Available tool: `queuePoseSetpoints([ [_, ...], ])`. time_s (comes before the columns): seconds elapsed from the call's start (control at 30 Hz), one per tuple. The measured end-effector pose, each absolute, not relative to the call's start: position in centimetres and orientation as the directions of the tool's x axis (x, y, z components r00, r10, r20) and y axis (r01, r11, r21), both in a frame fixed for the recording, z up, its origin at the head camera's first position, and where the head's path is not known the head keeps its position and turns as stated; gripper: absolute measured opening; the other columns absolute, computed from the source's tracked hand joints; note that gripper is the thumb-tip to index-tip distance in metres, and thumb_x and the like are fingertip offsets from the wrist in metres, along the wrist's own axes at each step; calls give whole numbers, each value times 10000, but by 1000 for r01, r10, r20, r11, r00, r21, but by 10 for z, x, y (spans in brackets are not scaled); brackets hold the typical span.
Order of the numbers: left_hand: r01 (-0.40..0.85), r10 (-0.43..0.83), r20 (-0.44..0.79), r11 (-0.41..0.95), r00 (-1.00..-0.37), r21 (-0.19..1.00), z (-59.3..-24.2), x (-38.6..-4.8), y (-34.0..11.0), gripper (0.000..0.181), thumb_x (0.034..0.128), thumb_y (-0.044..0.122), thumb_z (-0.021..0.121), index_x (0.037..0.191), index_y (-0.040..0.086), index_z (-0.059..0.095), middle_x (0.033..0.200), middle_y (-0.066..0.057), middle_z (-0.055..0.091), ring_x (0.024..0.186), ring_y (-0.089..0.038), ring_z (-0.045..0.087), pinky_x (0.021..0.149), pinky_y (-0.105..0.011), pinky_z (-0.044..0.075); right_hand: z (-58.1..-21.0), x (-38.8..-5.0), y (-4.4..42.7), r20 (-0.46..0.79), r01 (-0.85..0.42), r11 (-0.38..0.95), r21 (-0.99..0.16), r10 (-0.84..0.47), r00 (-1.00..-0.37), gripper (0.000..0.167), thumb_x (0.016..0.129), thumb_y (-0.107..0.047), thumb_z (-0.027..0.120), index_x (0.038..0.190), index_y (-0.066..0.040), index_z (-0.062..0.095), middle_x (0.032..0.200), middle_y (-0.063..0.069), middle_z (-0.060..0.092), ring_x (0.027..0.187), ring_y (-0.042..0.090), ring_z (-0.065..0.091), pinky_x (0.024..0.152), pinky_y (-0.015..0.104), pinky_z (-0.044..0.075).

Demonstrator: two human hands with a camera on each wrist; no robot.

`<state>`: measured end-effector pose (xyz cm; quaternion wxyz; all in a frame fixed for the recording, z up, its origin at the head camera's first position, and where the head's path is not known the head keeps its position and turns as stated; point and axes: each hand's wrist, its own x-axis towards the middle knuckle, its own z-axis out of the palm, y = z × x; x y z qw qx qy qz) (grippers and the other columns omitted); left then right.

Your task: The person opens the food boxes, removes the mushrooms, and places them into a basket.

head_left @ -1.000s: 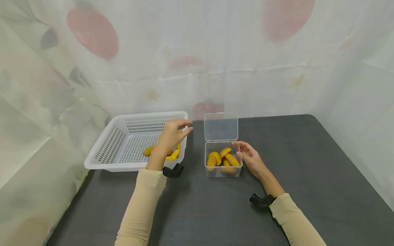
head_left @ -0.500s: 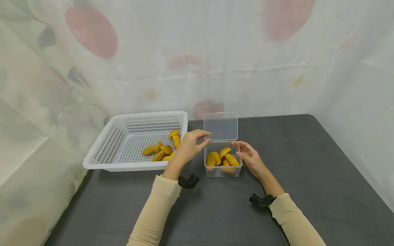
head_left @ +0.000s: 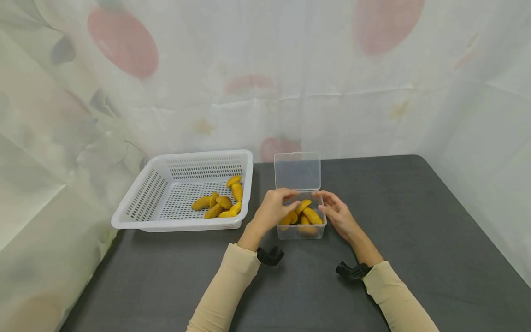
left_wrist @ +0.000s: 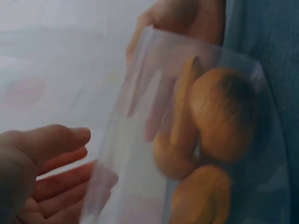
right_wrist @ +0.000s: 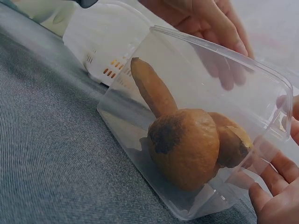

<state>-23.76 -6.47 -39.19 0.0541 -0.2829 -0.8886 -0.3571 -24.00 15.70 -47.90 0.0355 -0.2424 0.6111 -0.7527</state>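
Observation:
A clear plastic box (head_left: 300,233) with a hinged lid (head_left: 297,171) standing open holds several yellow-brown mushrooms (head_left: 311,215). One mushroom cap (right_wrist: 186,147) has a dark patch. My left hand (head_left: 275,210) is at the box's left rim, thumb and fingers apart, with nothing seen between them. In the left wrist view, its fingertips (left_wrist: 110,179) show through the clear wall; contact is unclear. My right hand (head_left: 338,216) rests its fingers against the box's right side near the back corner, thumb apart from them. Some right fingers (right_wrist: 275,172) appear through the plastic.
Left of the box stands a white perforated basket (head_left: 143,198), with several more mushrooms (head_left: 224,202) at its right end. Both stand on a dark table (head_left: 394,221). A printed curtain (head_left: 332,60) hangs behind, and another curtain (head_left: 54,207) borders the left side.
My left hand has moved right from over the basket to the box's left rim, uncovering mushrooms in the basket. My right hand and the box have stayed in place.

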Motion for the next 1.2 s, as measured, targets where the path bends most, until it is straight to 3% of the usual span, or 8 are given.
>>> queuePoseSetpoints([
  [0.37,410,323,255,651,-911,639,-407,-238,-39,336,863,136,716,1148,-39,679,1127,-192,715,1018,-311,708,878,-372,602,-481,-240,156,301,-222,-252,-942,-338,-892,397,996,-61,483,1373,19,387,1340,-127,533,1302,-40,452,1029,71,420],
  [0.57,305,252,175,713,-952,632,-407,-239,-34,365,829,157,755,1143,-17,689,1139,-162,718,1049,-283,698,907,-373,594,-480,-240,155,287,-215,-236,-948,-338,-896,422,994,-76,493,1381,39,368,1342,-127,525,1303,-44,448,1044,71,408],
  [0.7,301,269,144,757,-952,580,-405,-240,-33,263,809,175,774,993,-7,729,912,-136,737,777,-194,672,723,-261,589,-481,-241,157,290,-219,-232,-948,-343,-894,437,997,-76,487,1391,52,348,1352,-123,514,1317,-48,437,1068,62,382],
  [0.83,323,277,167,788,-946,525,-406,-241,-31,205,791,191,789,868,6,742,697,-105,684,562,-107,484,536,-174,420,-481,-241,157,289,-218,-229,-949,-344,-893,435,997,-84,491,1392,41,355,1354,-125,511,1318,-50,433,1060,62,386],
  [0.93,328,262,199,801,-944,501,-406,-240,-29,210,782,197,798,885,18,760,743,-85,730,585,-99,559,562,-179,486,-481,-241,157,285,-216,-226,-950,-344,-894,435,998,-86,490,1392,40,354,1355,-128,512,1318,-56,433,1058,64,389],
  [1.03,325,245,221,811,-944,487,-407,-239,-28,213,775,188,805,904,24,767,836,-86,765,694,-167,679,673,-264,589,-480,-240,157,288,-217,-228,-949,-346,-893,431,999,-81,486,1390,43,353,1353,-132,514,1317,-59,433,1061,65,388],
  [1.2,308,208,253,831,-945,463,-410,-238,-27,223,758,190,822,917,41,773,906,-70,777,810,-217,730,754,-326,613,-480,-240,156,291,-219,-233,-947,-347,-892,423,999,-83,486,1387,32,360,1351,-134,516,1313,-62,434,1052,64,394],
])
